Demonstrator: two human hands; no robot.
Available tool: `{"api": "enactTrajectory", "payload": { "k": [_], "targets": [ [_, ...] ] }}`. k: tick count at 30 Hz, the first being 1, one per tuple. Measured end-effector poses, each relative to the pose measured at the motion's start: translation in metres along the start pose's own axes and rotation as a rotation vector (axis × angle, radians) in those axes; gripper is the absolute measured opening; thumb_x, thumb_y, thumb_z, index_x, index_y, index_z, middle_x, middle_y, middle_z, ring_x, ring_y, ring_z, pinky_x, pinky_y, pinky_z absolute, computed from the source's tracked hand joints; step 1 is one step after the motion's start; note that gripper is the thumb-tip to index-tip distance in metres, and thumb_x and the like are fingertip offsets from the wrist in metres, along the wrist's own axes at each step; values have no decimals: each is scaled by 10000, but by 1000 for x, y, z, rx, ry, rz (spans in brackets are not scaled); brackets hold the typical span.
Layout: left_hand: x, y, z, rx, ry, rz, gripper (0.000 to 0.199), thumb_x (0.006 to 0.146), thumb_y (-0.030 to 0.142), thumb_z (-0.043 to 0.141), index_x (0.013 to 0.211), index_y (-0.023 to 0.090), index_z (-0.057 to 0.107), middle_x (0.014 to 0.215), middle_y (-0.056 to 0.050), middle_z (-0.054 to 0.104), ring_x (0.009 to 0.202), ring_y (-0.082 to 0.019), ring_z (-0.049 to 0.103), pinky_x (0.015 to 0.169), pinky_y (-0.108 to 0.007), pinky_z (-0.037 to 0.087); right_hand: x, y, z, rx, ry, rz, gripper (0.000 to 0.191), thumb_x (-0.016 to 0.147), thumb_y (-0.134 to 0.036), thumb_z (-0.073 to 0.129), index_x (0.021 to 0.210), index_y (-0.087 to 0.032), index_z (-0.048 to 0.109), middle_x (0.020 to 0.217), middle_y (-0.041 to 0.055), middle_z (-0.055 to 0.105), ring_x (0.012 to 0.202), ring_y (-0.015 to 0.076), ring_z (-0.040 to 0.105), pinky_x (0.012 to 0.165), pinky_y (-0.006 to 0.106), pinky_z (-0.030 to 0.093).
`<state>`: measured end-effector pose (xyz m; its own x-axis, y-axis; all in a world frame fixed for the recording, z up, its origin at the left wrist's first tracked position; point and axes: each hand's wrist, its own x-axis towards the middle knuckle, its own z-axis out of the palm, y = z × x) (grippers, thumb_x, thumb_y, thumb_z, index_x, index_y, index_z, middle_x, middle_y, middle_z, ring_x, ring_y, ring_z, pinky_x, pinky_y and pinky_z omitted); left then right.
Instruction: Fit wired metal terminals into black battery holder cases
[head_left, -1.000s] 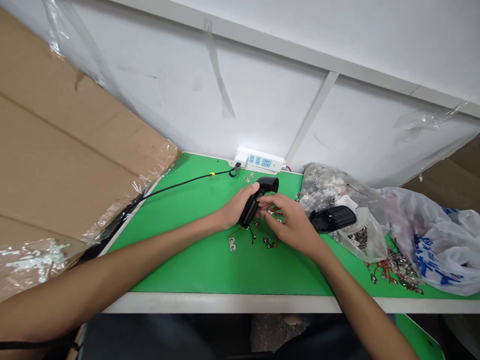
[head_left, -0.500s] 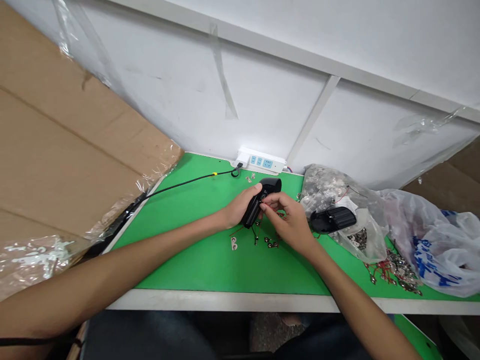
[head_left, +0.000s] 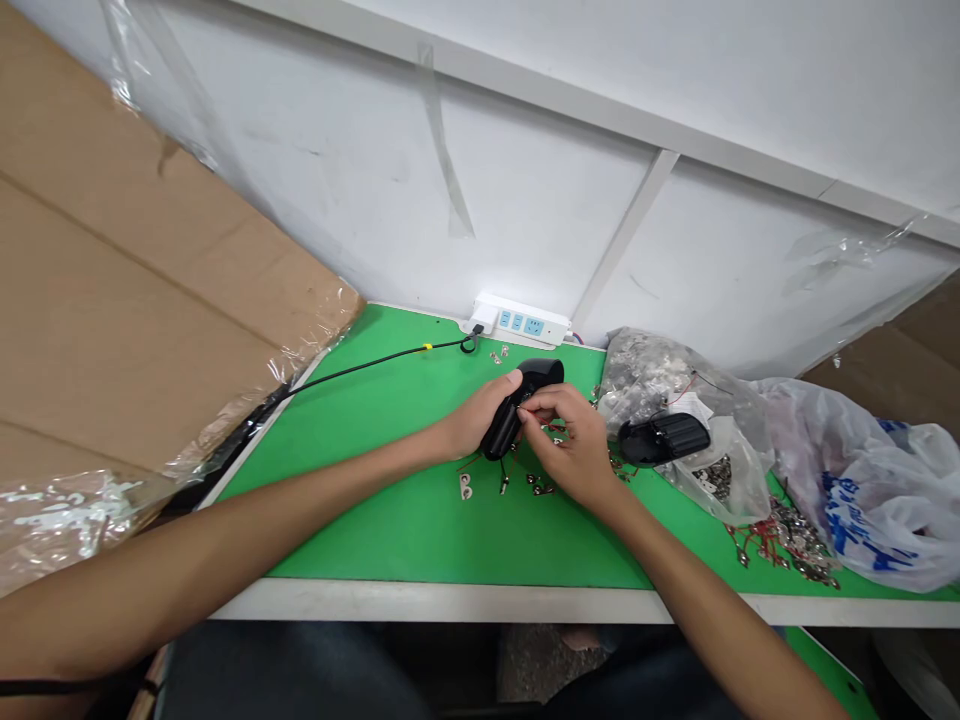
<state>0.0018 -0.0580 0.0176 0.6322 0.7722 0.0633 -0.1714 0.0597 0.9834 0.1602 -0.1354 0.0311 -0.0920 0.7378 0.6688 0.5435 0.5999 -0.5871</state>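
Our right hand (head_left: 574, 440) shifts closer to the black pistol-grip device (head_left: 541, 373), clenched in our left hand (head_left: 476, 422), its long axis slanting away; what the right hand pinches we cannot tell.

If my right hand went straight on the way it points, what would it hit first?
Your right hand would meet the black plastic handle in your left hand first, though depth is unclear.

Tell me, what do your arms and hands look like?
Both arms are bare, with no sleeves in view. The left hand and right hand wear no gloves, rings or watch that I can see. A thin black strap or cord runs along the lower edge of the left arm.
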Motion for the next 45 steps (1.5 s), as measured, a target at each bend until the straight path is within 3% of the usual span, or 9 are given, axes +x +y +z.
{"api": "enactTrajectory", "payload": {
  "k": [9, 18, 24, 32, 38, 45],
  "targets": [
    [2, -1, -2, 83, 20, 70, 549, 980, 708, 526, 858, 182, 625, 786, -28, 630, 807, -218, 606, 756, -373, 555, -3, 3, 2, 9, -16, 1, 58, 1026, -224, 622, 982, -241, 656, 961, 51, 719, 881, 196, 693, 773, 360, 579],
    [3, -5, -3, 100, 22, 81, 535, 1014, 695, 476, 876, 188, 577, 821, -15, 593, 774, -184, 543, 746, -349, 517, -2, 3, 0, 6, -21, -32, 78, 1032, -202, 627, 983, -241, 675, 963, 53, 731, 891, 196, 701, 768, 354, 571],
    [0, -1, -1, 90, 17, 60, 546, 1021, 699, 466, 819, 200, 561, 722, -9, 573, 691, -184, 521, 668, -347, 489, -1, 3, 0, -10, -13, -70, 79, 1030, -184, 631, 988, -236, 675, 950, 49, 730, 893, 195, 698, 789, 363, 566],
    [1, 2, 0, -14, -16, 142, 536, 997, 694, 538, 845, 184, 597, 795, -11, 580, 794, -180, 511, 797, -344, 491, 1, -2, 2, 49, 6, -84, 104, 1010, -143, 652, 962, -231, 678, 922, 38, 716, 885, 189, 687, 792, 357, 556],
    [-1, 4, 0, 44, -11, 152, 506, 1022, 656, 508, 869, 180, 588, 833, -12, 582, 831, -186, 508, 851, -353, 469, 0, -1, 3, 86, 22, -63, 112, 995, -142, 671, 936, -236, 676, 902, 25, 713, 866, 184, 687, 794, 351, 547],
    [1, -1, -3, 93, -5, 185, 524, 1027, 675, 490, 830, 191, 535, 779, -1, 533, 740, -162, 472, 713, -325, 474, -1, 1, 2, 119, 0, -37, 107, 994, -154, 683, 922, -233, 682, 911, 22, 718, 884, 188, 695, 821, 354, 549]
  ]
}}
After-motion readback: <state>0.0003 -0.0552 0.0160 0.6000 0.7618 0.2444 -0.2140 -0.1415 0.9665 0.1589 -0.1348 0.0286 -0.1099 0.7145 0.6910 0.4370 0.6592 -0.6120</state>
